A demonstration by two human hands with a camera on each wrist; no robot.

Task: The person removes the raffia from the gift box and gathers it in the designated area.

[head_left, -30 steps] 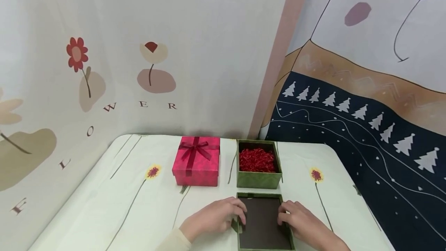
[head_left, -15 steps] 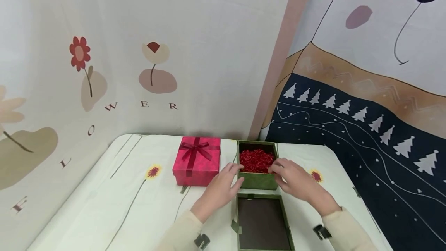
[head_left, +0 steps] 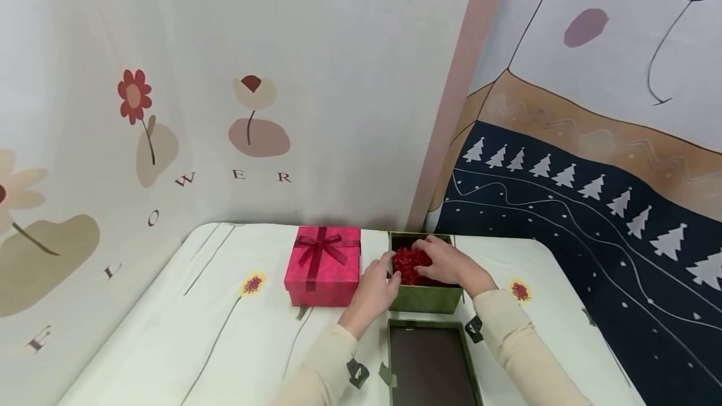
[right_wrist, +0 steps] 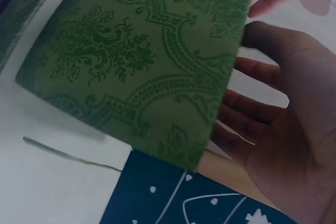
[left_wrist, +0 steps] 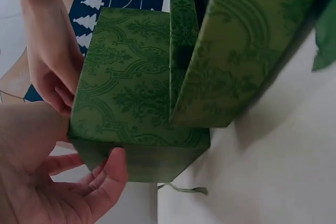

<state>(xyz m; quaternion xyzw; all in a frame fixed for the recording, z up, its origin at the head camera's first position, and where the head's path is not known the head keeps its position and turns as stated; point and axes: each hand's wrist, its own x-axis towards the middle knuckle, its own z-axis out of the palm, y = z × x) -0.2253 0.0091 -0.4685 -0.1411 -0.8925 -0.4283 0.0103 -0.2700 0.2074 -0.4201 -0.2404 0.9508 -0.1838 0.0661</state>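
Observation:
A green patterned box (head_left: 425,300) full of red shredded paper (head_left: 406,265) stands at the back of the table. My right hand (head_left: 445,260) reaches over its right side, fingers down at the paper, their tips hidden. In the right wrist view the fingers (right_wrist: 252,111) pass behind the box's edge. My left hand (head_left: 372,293) is at the box's left side, its index finger by the rim. The left wrist view shows that hand's thumb (left_wrist: 116,166) against the green wall and the fingers loosely bent. In front lies a shallow green lid (head_left: 390,362), dark inside turned up.
A pink gift box (head_left: 301,271) with a dark red ribbon bow (head_left: 323,246) stands just left of the green box, close to my left hand. A white flowered cloth (head_left: 225,318) covers the table. Printed curtains (head_left: 350,111) hang behind it.
Both hands have left the lid's sides and moved forward to the green box. The right hand has gone from its right rim in over the shredded paper; the left stays by the left rim.

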